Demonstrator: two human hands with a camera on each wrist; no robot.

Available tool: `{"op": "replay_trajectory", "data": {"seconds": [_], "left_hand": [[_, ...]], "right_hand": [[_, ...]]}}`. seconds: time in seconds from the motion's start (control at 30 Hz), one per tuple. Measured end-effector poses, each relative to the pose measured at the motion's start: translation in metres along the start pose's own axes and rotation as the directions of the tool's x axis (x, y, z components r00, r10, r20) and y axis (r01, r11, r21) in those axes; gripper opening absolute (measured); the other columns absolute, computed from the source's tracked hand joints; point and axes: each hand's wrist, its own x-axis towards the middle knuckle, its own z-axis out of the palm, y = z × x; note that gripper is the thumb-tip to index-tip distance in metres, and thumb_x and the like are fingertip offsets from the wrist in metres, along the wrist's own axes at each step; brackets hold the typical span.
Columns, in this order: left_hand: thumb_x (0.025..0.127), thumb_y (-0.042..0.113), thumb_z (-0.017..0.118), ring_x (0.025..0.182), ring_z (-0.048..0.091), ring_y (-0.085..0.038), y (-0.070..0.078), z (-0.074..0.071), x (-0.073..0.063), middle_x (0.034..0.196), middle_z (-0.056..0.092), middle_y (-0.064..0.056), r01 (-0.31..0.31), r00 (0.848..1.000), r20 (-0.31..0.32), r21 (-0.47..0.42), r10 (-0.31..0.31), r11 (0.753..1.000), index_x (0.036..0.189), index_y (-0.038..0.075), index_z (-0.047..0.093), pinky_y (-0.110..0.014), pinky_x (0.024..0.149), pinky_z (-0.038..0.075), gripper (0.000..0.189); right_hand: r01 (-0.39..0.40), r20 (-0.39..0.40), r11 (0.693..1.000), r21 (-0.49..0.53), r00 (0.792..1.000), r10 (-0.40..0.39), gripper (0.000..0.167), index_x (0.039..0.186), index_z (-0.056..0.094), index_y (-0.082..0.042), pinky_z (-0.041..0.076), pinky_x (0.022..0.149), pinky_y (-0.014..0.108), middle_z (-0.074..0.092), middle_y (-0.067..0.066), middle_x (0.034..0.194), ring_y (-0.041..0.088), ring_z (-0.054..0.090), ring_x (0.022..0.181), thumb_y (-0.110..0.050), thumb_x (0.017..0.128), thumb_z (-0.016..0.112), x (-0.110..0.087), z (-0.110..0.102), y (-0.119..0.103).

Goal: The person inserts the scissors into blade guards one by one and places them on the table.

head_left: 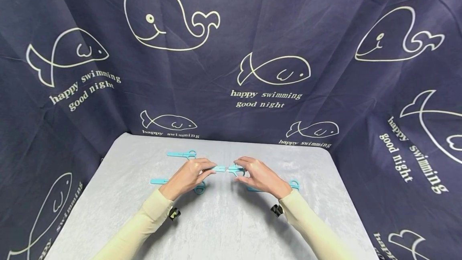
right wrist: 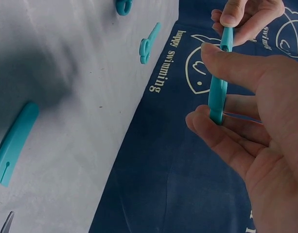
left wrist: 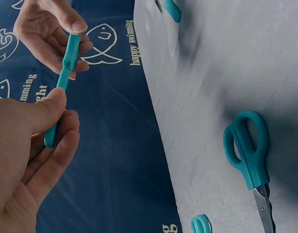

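Note:
Over the table my left hand (head_left: 189, 175) pinches a turquoise blade cover (head_left: 218, 168) between thumb and fingers. Opposite it, my right hand (head_left: 261, 175) holds turquoise-handled scissors (right wrist: 218, 94) by the handles. Cover and scissors point at each other in one line, their ends meeting or nearly so; how far the blades are inside cannot be told. Below the left hand lie other scissors (left wrist: 248, 153) with bare metal blades, seen in the left wrist view. Under the right hand a loose cover (right wrist: 15, 145) with a slot rests on the table.
Sheathed scissors (head_left: 180, 154) lie at the table's back left. Another cover (head_left: 159, 181) pokes out left of my left wrist. Scissors handles (head_left: 294, 184) show beside my right wrist. A dark blue curtain (head_left: 223, 123) with fish prints hangs behind the pale table (head_left: 223, 228).

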Motion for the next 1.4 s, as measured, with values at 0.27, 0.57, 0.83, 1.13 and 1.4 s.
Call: {"op": "replay_trajectory", "data": {"seconds": [0.27,0.57,0.83,1.13,1.4], "left_hand": [[0.096,0.011,0.082,0.089,0.074,-0.013,0.0018,0.0006,0.0020,0.101,0.078,-0.002,-0.015,1.000,-0.004,0.026,0.016,1.000,0.115,0.005,0.081,-0.029,0.079,0.063,0.020],[0.099,0.013,0.079,0.090,0.074,-0.011,0.0032,0.0031,0.0011,0.102,0.078,-0.001,0.019,1.000,0.008,0.010,-0.019,1.000,0.116,0.006,0.081,-0.027,0.080,0.063,0.019],[0.100,0.015,0.078,0.090,0.074,-0.012,0.0040,0.0034,0.0007,0.102,0.078,0.000,0.037,0.999,0.019,0.012,-0.038,0.999,0.116,0.004,0.081,-0.027,0.080,0.063,0.020],[0.099,0.014,0.079,0.091,0.075,-0.013,0.0015,0.0075,0.0002,0.102,0.079,-0.002,0.032,0.999,0.013,0.022,-0.032,0.999,0.115,0.006,0.081,-0.029,0.082,0.063,0.018],[0.099,0.013,0.079,0.088,0.074,-0.013,0.0035,0.0079,0.0007,0.101,0.079,-0.004,0.036,0.999,0.009,-0.006,-0.036,0.999,0.116,0.003,0.081,-0.028,0.079,0.063,0.019]], "right_hand": [[0.003,0.006,1.000,-0.010,1.000,-0.003,0.050,0.135,0.069,0.003,0.060,0.100,0.042,0.071,0.016,0.130,0.028,0.071,0.118,-0.023,0.096,0.084,-0.0012,-0.0005,0.0007],[0.004,0.001,1.000,-0.014,1.000,-0.004,0.049,0.134,0.069,0.004,0.061,0.097,0.041,0.071,0.017,0.130,0.028,0.072,0.116,-0.022,0.096,0.085,-0.0035,0.0016,0.0011],[0.022,-0.013,0.999,-0.030,1.000,-0.023,0.049,0.134,0.069,0.004,0.061,0.097,0.041,0.071,0.018,0.130,0.029,0.072,0.116,-0.023,0.096,0.085,-0.0032,0.0018,0.0005],[0.048,-0.037,0.998,-0.031,0.998,-0.049,0.050,0.133,0.068,0.005,0.061,0.097,0.044,0.071,0.019,0.128,0.032,0.072,0.115,-0.020,0.093,0.087,-0.0047,0.0016,-0.0005],[0.028,-0.022,0.999,-0.030,0.999,-0.029,0.052,0.134,0.068,0.005,0.061,0.098,0.045,0.070,0.020,0.130,0.033,0.071,0.118,-0.019,0.092,0.087,-0.0046,0.0004,-0.0009]]}}
